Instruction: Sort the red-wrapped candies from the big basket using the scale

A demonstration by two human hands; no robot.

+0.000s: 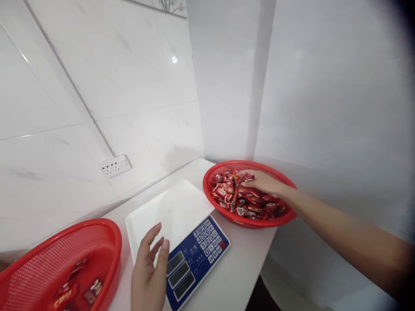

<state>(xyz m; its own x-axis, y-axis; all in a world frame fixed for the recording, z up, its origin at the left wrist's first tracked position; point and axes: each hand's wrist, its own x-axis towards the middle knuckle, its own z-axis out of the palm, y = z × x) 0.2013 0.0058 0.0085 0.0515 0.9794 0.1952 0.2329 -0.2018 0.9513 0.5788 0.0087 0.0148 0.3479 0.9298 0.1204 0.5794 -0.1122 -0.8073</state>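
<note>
My right hand (261,181) reaches into the red plastic basket (292,221) on the right. A small red-wrapped snack (249,176) shows between its thumb and fingers. Under and around that hand lies a heap of red-wrapped snacks (227,188). My left hand (149,272), fingers apart and holding nothing, hovers over the near left side of a digital scale (203,261). The scale has a white weighing pan (177,203) with nothing on it, a blue keypad panel and dark displays.
A second red basket (112,242) stands at the lower left with several wrapped snacks (66,291) inside. Both baskets and the scale share a white table (241,263) set in a corner. A power socket (115,166) is on the tiled wall.
</note>
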